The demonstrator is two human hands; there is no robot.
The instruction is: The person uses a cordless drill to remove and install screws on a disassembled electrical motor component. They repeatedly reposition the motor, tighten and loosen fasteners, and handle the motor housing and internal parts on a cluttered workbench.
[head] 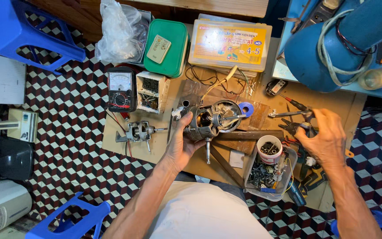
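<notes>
Closed left-hand grip (pixel 181 144) holds the fan motor (pixel 211 120); right hand (pixel 326 137) curls onto pliers (pixel 293 128).

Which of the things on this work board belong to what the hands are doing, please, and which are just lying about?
In hand:
- round grey metal fan motor, gripped by left hand
- dark-handled pliers, under right hand

Lying about:
- black analogue multimeter
- small bare metal motor
- green plastic box
- white cup of screws
</notes>
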